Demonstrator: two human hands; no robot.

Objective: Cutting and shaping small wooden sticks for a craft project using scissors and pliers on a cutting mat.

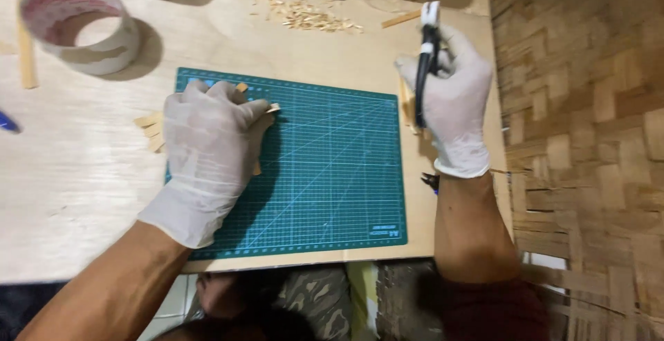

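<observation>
Fingers of white-gloved left hand [207, 147] pressed together on thin pale wood strips [153, 132] at green cutting mat's [332, 175] upper-left corner. White-gloved right hand [449, 99] clenched around black-handled cutter [427, 57] near plywood board's [76, 175] right edge. Risk: strips sliding under light pressure, or blade nicking a glove.

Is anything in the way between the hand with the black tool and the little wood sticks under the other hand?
Nothing visible. Only bare green cutting mat lies between the right hand holding the black tool and the wood strips under the left hand.
</observation>
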